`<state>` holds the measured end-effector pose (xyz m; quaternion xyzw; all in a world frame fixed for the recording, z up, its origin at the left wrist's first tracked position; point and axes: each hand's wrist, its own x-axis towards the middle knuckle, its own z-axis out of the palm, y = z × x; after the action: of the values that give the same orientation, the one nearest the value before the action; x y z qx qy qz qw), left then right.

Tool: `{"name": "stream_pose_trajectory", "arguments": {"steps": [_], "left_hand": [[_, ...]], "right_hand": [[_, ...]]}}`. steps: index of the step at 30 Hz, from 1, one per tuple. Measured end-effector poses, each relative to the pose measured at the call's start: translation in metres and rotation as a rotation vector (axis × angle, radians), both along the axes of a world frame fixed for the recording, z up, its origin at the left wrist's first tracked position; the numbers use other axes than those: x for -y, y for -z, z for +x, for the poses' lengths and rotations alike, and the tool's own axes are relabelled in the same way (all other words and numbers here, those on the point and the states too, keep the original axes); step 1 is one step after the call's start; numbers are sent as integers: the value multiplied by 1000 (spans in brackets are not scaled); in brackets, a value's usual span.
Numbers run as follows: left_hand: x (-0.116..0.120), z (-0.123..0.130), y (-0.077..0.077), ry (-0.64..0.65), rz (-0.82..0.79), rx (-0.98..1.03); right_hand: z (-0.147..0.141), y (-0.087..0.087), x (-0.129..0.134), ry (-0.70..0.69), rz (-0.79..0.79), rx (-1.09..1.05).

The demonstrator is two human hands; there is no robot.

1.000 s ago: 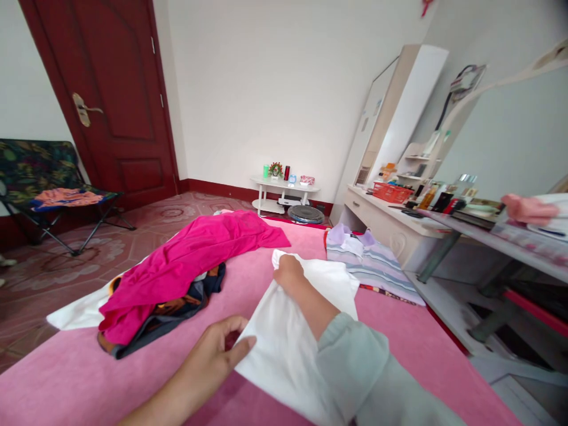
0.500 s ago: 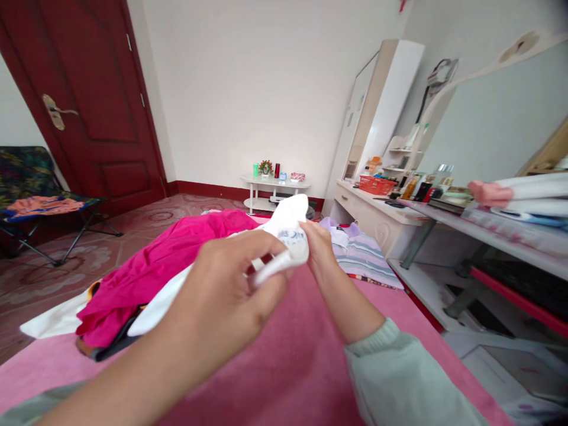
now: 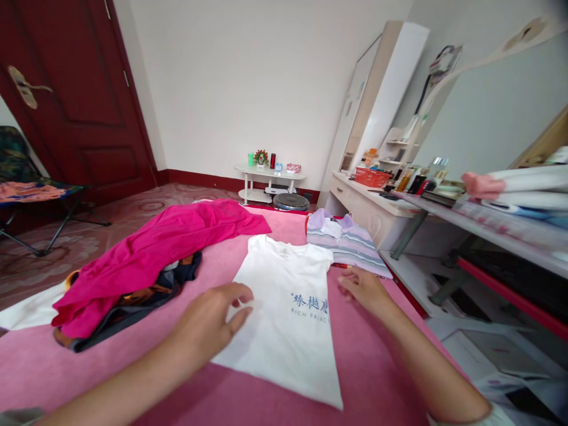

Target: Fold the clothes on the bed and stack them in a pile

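A white T-shirt [image 3: 284, 331] with blue lettering lies flat on the pink bedcover [image 3: 381, 355], its sides tucked under and its collar toward the far side. My left hand [image 3: 224, 313] hovers by the shirt's left edge, thumb and fingers apart, holding nothing. Beyond the shirt's right edge is my right hand [image 3: 359, 287], its fingers slightly curled but apart and with nothing in them. A folded striped polo shirt [image 3: 355, 242] lies just past my right hand. Left of the white shirt, a bright pink garment [image 3: 164, 248] is heaped over dark clothes [image 3: 155, 296].
A low white table [image 3: 270, 173] with small items stands by the far wall. To the right are a dresser [image 3: 377, 198] with a red basket [image 3: 371, 177], and a grey shelf [image 3: 479, 231] with towels. A folding chair [image 3: 44, 192] is at the left.
The white shirt, earlier bunched up between both hands, now lies spread on the bedcover. Both hands have let go and moved apart to either side of it.
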<state>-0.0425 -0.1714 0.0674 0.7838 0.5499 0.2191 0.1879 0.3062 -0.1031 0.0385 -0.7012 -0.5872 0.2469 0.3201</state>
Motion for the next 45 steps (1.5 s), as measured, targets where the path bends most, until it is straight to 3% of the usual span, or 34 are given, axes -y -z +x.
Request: {"name": "stream_pose_trajectory", "arguments": {"steps": [2, 6, 10, 14, 17, 22, 25, 37, 42, 45], "left_hand": [[-22, -28, 9, -102, -8, -60], [-42, -60, 35, -134, -158, 41], [-39, -58, 45, -127, -157, 93], [-53, -44, 44, -96, -109, 142], [-86, -35, 44, -141, -34, 186], [-151, -27, 46, -209, 7, 243], [-181, -27, 48, -247, 5, 251], [-241, -15, 54, -205, -99, 335], [-247, -14, 43, -108, -86, 575], [-244, -16, 43, -73, -65, 748]], "right_hand": [[-8, -2, 6, -79, -33, 91], [-29, -8, 18, -129, -35, 214], [-43, -14, 27, -107, 27, 343], [-63, -15, 34, -161, 259, 421], [-92, -14, 39, -375, 326, 368], [-148, -11, 49, -821, 245, 349], [-165, -9, 54, -1024, 192, 395], [-166, -6, 53, -1061, 172, 422], [-165, -4, 52, -1067, 191, 426], [-165, -2, 52, -1060, 193, 417]]}}
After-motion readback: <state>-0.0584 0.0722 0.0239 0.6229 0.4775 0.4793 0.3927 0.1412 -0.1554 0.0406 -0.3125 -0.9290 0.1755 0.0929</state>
